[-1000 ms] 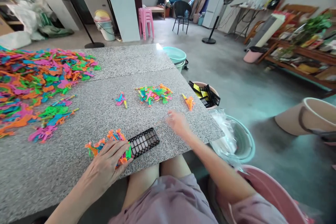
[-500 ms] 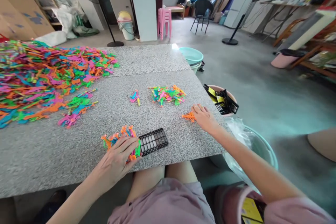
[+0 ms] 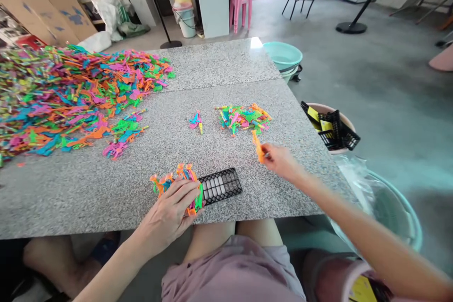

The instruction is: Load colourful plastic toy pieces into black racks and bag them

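Note:
My left hand (image 3: 173,205) lies curled over a packed row of colourful plastic toys (image 3: 182,172) standing at the left end of a black lattice plastic basket (image 3: 222,185). The basket's right part is bare, with its slots showing. My right hand (image 3: 282,163) is raised over the table to the right of it, fingers pinched on an orange plastic toy (image 3: 258,146) that points up and away. Just beyond this toy lies a small heap of mixed toys (image 3: 244,119). A few pink, blue and yellow pieces (image 3: 197,121) rest left of that heap.
A large pile of toys (image 3: 81,89) covers the far left of the speckled stone table (image 3: 170,139). Beyond the right edge stand a tub of black baskets (image 3: 332,127), turquoise basins (image 3: 283,56) and a plastic-lined tub (image 3: 392,207). A pink bucket (image 3: 325,278) is by my legs.
My right hand has picked the orange toy up off the table and turned it upright. My left hand stays on the row of toys. The view has shifted somewhat.

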Tool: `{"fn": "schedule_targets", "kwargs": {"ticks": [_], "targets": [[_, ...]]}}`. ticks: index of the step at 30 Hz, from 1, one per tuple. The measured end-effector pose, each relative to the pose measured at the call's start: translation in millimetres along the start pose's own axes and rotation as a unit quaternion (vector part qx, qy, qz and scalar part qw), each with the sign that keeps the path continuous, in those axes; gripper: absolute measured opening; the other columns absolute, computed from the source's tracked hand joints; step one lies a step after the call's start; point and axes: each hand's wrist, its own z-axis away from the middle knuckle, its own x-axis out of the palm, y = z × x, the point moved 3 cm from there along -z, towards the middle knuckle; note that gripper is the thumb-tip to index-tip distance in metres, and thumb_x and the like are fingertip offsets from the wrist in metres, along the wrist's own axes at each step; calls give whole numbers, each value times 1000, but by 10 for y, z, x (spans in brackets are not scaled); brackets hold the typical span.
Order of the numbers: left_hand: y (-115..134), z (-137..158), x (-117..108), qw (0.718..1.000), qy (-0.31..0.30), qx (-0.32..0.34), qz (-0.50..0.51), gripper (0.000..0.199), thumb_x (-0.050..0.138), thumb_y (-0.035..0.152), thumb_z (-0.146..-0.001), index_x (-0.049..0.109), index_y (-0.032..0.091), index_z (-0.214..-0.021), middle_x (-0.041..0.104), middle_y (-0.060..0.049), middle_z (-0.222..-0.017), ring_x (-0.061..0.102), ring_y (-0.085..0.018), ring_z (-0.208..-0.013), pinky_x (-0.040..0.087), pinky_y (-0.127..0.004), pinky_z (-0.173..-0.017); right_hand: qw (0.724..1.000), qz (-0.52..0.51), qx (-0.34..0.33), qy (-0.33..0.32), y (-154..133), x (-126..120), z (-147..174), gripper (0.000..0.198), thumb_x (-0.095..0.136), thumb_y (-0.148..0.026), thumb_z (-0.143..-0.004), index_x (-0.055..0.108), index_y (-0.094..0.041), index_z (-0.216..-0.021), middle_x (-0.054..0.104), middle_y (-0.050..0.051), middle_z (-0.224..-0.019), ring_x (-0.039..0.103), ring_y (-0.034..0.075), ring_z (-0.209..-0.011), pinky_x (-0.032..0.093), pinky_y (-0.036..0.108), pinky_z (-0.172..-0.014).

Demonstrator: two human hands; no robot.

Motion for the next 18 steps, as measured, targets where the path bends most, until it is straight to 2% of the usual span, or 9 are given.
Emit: {"fn": "schedule_targets", "kwargs": {"ticks": [1, 3, 5, 6, 7, 9, 11, 13, 18], "targets": [[0, 0, 0, 1000, 3, 1, -2, 27, 56, 23, -96, 57, 18, -122, 65, -10, -120, 57, -24, -117, 47, -44, -107, 991, -134, -7, -31, -196, 178, -9, 16, 47, -14, -91, 52, -18, -106, 70, 6, -91, 67, 16, -72, 53, 28, -69], [-7, 7, 6, 1000, 5, 3, -6, 27, 56, 23, -96, 57, 17, -122, 65, -10, -119, 58, -23, -116, 47, -43, -106, 930, -354, -18, -98, -600, 541, -36, 14, 42, -21, -95, 47, -19, -107, 70, 3, -89, 66, 13, -65, 55, 27, -62], [-20, 23, 18, 1000, -4, 3, -10, 28, 56, 23, -95, 57, 16, -123, 65, -10, -120, 57, -24, -117, 47, -43, -107, 876, -465, -20, -128, -925, 830, -87, 14, 47, -22, -92, 45, -20, -106, 70, 1, -89, 67, 13, -66, 56, 27, -63], [-26, 33, 26, 1000, -10, 3, -11, 29, 56, 22, -95, 56, 16, -124, 64, -10, -121, 56, -24, -118, 47, -44, -107, 866, -483, -19, -127, -1037, 934, -121, 17, 52, -21, -89, 46, -20, -105, 70, 1, -88, 67, 13, -66, 56, 27, -64], [-32, 42, 33, 1000, -14, 4, -12, 30, 56, 21, -95, 55, 16, -124, 63, -11, -123, 55, -24, -119, 46, -44, -108, 871, -478, -17, -114, -1113, 1010, -159, 21, 57, -19, -86, 47, -20, -104, 70, 0, -87, 67, 13, -65, 56, 26, -66], [-37, 55, 46, 1000, -21, 6, -14, 31, 55, 18, -94, 55, 15, -125, 62, -11, -125, 54, -25, -121, 46, -45, -109, 905, -420, -19, -66, -1185, 1088, -234, 26, 64, -14, -80, 52, -19, -102, 70, -1, -85, 67, 13, -68, 54, 26, -70], [-35, 61, 51, 1000, -16, 5, -16, 31, 54, 16, -93, 55, 15, -124, 62, -11, -125, 55, -25, -120, 47, -45, -108, 943, -330, -39, -31, -1210, 1104, -288, 24, 66, -11, -77, 58, -19, -99, 69, -2, -83, 67, 14, -74, 52, 24, -74], [-29, 58, 49, 1000, -6, 5, -13, 31, 52, 14, -93, 56, 16, -123, 63, -11, -124, 55, -25, -119, 47, -46, -107, 965, -249, -75, -23, -1225, 1096, -316, 20, 66, -12, -78, 63, -20, -96, 69, -1, -83, 67, 15, -79, 49, 24, -75], [-14, 33, 29, 1000, 11, 14, -3, 29, 50, 13, -92, 57, 16, -121, 64, -10, -122, 55, -25, -119, 47, -44, -108, 974, -167, -151, -21, -1249, 1050, -333, 12, 66, -11, -78, 67, -21, -86, 68, 0, -86, 64, 16, -85, 46, 22, -77]]}}
